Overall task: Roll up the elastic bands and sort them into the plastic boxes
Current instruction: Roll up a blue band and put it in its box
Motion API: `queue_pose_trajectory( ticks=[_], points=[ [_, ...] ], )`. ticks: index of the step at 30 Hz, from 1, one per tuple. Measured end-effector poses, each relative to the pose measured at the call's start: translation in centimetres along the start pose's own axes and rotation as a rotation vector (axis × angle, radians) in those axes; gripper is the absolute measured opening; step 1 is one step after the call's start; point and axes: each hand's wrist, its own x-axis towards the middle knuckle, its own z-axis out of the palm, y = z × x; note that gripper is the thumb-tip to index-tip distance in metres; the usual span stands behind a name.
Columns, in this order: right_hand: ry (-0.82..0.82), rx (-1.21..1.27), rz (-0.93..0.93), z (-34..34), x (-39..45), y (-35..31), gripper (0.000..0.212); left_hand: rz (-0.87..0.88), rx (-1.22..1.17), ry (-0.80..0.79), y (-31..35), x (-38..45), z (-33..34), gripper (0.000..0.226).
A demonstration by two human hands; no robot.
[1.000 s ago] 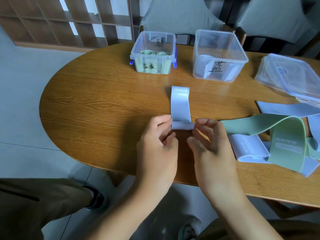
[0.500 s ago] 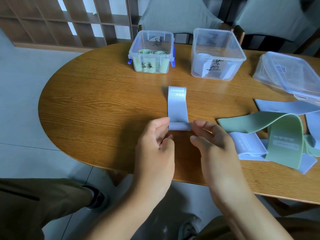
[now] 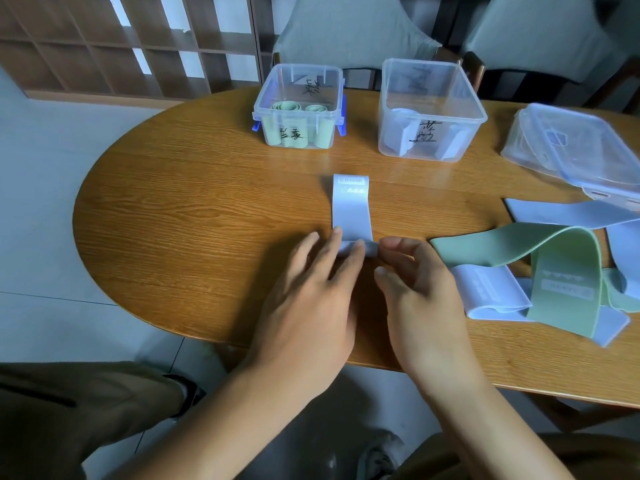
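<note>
A pale blue elastic band [image 3: 351, 209] lies flat on the wooden table [image 3: 190, 209], its near end wound into a small roll. My left hand [image 3: 311, 306] presses straight fingers on top of that roll. At the roll's right end, my right hand [image 3: 422, 299] holds it with curled fingers. Farther back stand two open clear plastic boxes: the left box [image 3: 262, 116] holds rolled green bands, the right box [image 3: 388, 140] holds rolled blue bands.
Loose bands lie in a heap at the right, a green band [image 3: 568, 258] looping over a blue one [image 3: 491, 289]. Clear lids [image 3: 568, 143] are stacked at the far right. Chairs stand behind the table. My legs show below the table's near edge.
The roll has moved a little forward along the band. My left fingers have straightened from a pinch and now lie over the roll. The right hand stays at its end.
</note>
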Motion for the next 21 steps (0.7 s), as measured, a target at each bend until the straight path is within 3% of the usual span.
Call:
queue_pose_trajectory(
  ticks=[13, 21],
  points=[
    [-0.013, -0.016, -0.020, 0.4, 1.1, 0.6, 0.027, -0.048, 0.020, -0.130, -1.9, 4.1, -0.4, 0.056],
    [-0.038, 0.009, -0.081, 0.2, 1.4, 0.4, 0.026, -0.052, 0.067, -0.169, -2.9, 6.9, 0.0, 0.064]
  ],
)
